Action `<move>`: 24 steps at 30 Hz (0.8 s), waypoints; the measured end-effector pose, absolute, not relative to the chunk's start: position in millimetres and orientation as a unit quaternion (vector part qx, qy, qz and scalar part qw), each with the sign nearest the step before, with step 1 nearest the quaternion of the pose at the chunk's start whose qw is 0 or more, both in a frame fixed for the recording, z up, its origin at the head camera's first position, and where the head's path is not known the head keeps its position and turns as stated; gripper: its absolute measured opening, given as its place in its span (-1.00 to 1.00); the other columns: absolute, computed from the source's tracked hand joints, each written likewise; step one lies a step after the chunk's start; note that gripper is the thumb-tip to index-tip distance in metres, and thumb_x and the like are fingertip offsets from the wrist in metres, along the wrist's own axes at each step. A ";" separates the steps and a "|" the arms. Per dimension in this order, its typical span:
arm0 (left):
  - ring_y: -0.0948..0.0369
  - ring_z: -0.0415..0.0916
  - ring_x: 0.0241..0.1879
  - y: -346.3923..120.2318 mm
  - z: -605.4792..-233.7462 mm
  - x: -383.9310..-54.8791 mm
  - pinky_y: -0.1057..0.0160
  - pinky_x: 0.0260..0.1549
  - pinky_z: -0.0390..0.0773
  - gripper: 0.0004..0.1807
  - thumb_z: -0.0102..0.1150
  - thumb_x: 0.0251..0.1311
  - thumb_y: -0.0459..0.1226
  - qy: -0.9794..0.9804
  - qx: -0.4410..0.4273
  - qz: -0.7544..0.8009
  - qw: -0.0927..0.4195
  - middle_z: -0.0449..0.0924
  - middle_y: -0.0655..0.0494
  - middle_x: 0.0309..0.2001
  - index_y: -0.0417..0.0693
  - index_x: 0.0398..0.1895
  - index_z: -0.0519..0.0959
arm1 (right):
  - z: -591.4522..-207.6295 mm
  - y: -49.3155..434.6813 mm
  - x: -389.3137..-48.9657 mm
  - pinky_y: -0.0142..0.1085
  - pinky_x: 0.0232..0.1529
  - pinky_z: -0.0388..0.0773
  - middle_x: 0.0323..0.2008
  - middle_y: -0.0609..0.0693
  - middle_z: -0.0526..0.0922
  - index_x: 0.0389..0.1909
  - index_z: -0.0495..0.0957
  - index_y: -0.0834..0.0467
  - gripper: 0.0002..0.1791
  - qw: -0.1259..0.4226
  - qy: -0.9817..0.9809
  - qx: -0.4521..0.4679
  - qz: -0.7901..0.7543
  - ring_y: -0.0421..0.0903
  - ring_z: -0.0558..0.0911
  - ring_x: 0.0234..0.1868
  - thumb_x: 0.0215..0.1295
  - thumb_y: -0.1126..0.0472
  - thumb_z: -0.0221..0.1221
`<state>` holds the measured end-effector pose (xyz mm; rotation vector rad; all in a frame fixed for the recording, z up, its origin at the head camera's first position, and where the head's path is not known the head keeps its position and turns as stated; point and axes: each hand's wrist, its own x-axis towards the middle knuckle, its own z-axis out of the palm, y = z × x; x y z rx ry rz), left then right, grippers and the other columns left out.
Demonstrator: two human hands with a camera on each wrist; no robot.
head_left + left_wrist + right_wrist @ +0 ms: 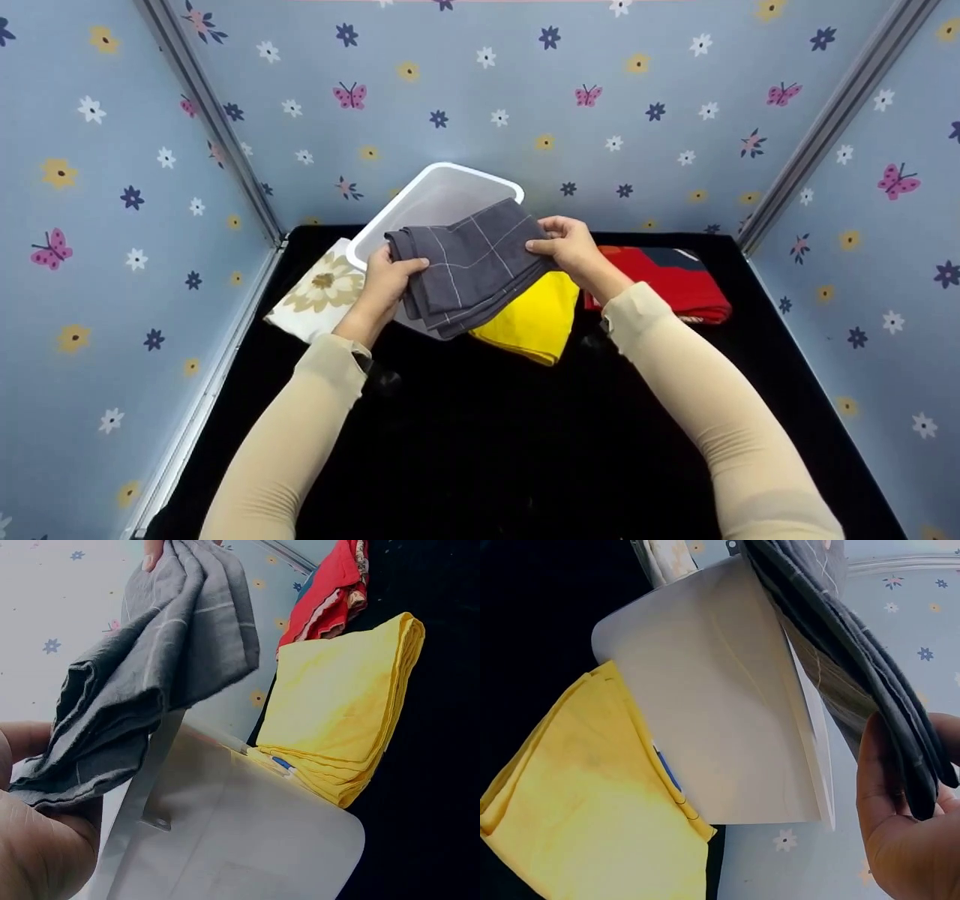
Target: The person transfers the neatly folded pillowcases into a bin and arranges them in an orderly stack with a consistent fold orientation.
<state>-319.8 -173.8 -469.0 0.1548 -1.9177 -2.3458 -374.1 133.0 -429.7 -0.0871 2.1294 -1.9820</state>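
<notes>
Gray cloth (480, 262) is folded in layers, marked with thin white lines, and held above the tabletop (525, 450) between the two hands. Its long axis runs sideways from hand to hand, slightly higher at the right end in the head view. The left hand (384, 285) pinches the left end, thumb on the upper face; the right hand (570, 247) pinches the right end, likewise between thumb and fingers. Governing relation: the cloth lies across the near side of the mouth of the white bin (442, 187), with the left hand near the left corner of the rim and the right hand just past the right corner. Neither hand is clearly nearer the bin. Yellow cloth (532, 319) lies beside the bin, partly under the gray one in the head view; red cloth (667, 285) lies to the right, flowered cloth (319, 289) to the left. The gray cloth covers the near rim and much of the bin's near wall. Contact between cloth and rim cannot be confirmed, and the bin's floor is hidden. Most left-hand fingers are concealed beneath the fabric. Dark shapes below both cuffs are hard to make out.
</notes>
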 end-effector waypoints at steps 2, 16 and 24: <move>0.26 0.72 -0.28 -174.2 -469.7 -320.8 0.34 -0.16 0.78 -0.44 0.21 0.23 -0.62 -0.627 0.054 -0.776 0.052 0.67 -0.08 -0.04 -0.46 0.33 0.42 | -430.5 132.0 -374.6 -0.34 -0.25 0.81 -0.29 -0.03 0.79 0.14 0.62 0.28 -0.67 0.119 0.727 -0.033 -0.676 -0.16 0.80 -0.39 0.40 0.44 0.37; 0.25 0.74 -0.35 -186.7 -461.6 -323.1 0.31 -0.24 0.78 -0.57 0.24 0.42 -0.42 -0.613 0.077 -0.785 0.028 0.70 0.11 -0.23 -0.36 0.28 0.44 | -434.0 133.1 -370.0 -0.26 -0.19 0.84 -0.10 0.04 0.73 0.31 0.44 0.24 -0.38 0.199 0.711 -0.048 -0.672 -0.09 0.80 -0.25 0.27 0.57 0.38; 0.30 0.72 -0.36 -197.3 -457.7 -329.1 0.37 -0.22 0.76 -0.67 0.22 0.48 -0.35 -0.636 0.087 -0.767 0.022 0.69 0.13 -0.25 -0.37 0.19 0.50 | -438.8 135.1 -364.9 -0.11 -0.15 0.87 0.02 0.18 0.63 0.48 0.33 0.09 -0.20 0.252 0.718 -0.056 -0.646 0.02 0.80 -0.19 0.28 0.52 0.40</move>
